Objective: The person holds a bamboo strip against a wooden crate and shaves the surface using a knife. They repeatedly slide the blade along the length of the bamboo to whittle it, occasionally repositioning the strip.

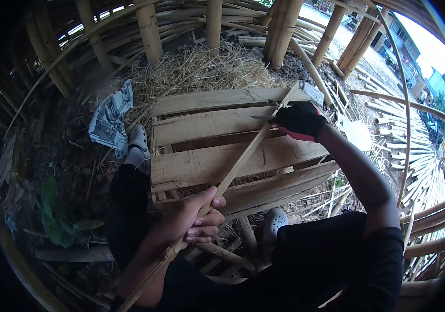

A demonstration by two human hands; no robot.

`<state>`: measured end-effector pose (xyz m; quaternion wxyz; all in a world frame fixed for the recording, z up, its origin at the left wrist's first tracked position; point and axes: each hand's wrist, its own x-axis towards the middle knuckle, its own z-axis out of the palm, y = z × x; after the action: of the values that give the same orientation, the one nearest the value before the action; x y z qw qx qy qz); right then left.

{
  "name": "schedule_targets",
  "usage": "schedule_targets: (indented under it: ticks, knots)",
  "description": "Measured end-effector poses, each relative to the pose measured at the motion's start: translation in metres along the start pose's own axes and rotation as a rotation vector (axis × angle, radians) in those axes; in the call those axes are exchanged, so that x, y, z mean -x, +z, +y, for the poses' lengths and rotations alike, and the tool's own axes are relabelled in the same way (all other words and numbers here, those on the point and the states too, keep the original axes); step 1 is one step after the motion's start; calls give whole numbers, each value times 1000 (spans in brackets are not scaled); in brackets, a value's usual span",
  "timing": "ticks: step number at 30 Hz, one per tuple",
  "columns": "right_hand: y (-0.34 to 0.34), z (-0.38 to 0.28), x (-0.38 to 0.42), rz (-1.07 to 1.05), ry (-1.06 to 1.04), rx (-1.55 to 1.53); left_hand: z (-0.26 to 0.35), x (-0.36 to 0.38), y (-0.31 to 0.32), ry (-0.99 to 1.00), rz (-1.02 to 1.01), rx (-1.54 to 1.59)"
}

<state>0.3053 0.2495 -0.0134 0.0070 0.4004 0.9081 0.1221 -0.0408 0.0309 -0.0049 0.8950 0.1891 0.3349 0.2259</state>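
Note:
A long bamboo strip [243, 159] slants across a slatted wooden crate [196, 164], its far end over the crate's back slat. My left hand [201, 216] is bare and wrapped round the strip's nearer part, in front of the crate. On my right hand [300, 122] is a black and red glove; it is closed round a knife, whose handle is hidden. The knife's blade [261, 118] points left, beside the strip, above the crate's slats.
Bamboo posts [213, 26] stand behind a heap of shavings [196, 73]. Crumpled newspaper [110, 119] lies left of the crate. Cut bamboo poles [396, 140] are spread at the right. My feet, in light clogs [274, 221], flank the crate.

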Motion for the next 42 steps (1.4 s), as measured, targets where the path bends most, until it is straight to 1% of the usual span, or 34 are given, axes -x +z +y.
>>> schedule_targets:
  ticks: [1,2,3,5,6,7,8,9,11,12,13,15,16,17,19,20,21,23,24,25,27,29,30,31,33,34,35,37,38,39,41,42]
  knots:
    - [-7,-3,-1,9,-50,-11,0,2,2,11,20,-25]
    - [-18,-1,-5,-167,69,111,-2,2,4,21,39,-46]
    - [-34,0,-6,-332,248,-105,-3,1,4,18,33,-40]
    - [-19,2,-9,-252,265,36,2,-2,4,17,8,-37]
    - [-7,2,-7,-111,91,72,3,-1,4,20,10,-38]
    - [-10,-11,-4,31,-83,109,2,0,4,18,5,-32]
    - [-17,-18,-1,-21,-201,112,1,0,4,18,3,-23]
    - [-19,-14,-5,-23,-200,107,-1,1,4,6,0,-13]
    - [-23,1,-9,-297,207,-106,-3,1,5,4,16,-36]
    - [-42,-2,-8,-394,436,-425,-1,0,6,24,31,-65]
    - [-36,-3,-9,-394,437,-423,1,-2,4,24,29,-65]
    - [-20,-12,-10,-170,128,68,4,-4,-2,-1,-57,3]
    - [-19,-19,-9,-210,81,82,4,-3,-2,5,-57,-1]
    - [-17,-21,-6,-144,-107,62,2,-2,0,9,-33,-15]
    - [-22,-10,-9,-136,13,38,-1,0,4,-6,-8,-27]
    - [-38,-4,-9,-365,494,-462,-2,-1,7,8,16,-62]
    - [-35,-1,-12,-284,336,-307,0,-2,9,26,41,-99]
    - [-23,-8,-9,-212,158,50,4,-2,5,22,22,-89]
    - [-17,-17,-8,-70,37,-43,5,-2,3,9,4,-84]
    - [-17,-22,-3,-74,-136,43,5,-1,3,19,6,-89]
    - [-17,-12,-6,-155,52,10,-3,3,3,2,-9,-54]
    - [-1,28,-3,-232,306,-395,-2,1,5,10,15,-78]
    - [-28,2,-7,-324,442,-372,2,-1,6,1,3,-84]
    - [-22,-1,-5,-327,435,-368,3,-3,6,-3,-6,-85]
    - [-11,-8,-3,-70,-38,141,-1,-2,3,5,1,-93]
    - [-14,-10,0,-83,-96,71,-1,-1,2,12,10,-107]
    - [-20,-5,-1,-81,-89,67,-1,0,3,6,12,-113]
    - [-38,6,-2,-346,379,-305,-4,1,8,41,57,-122]
    - [-43,0,-2,-366,430,-289,-1,-2,7,48,67,-158]
    - [-34,-3,-1,-367,421,-286,-2,-3,5,55,69,-152]
    - [-9,-7,3,-61,-55,176,0,-3,1,42,33,-135]
    - [-9,-9,3,-41,-148,146,1,-2,3,50,33,-139]
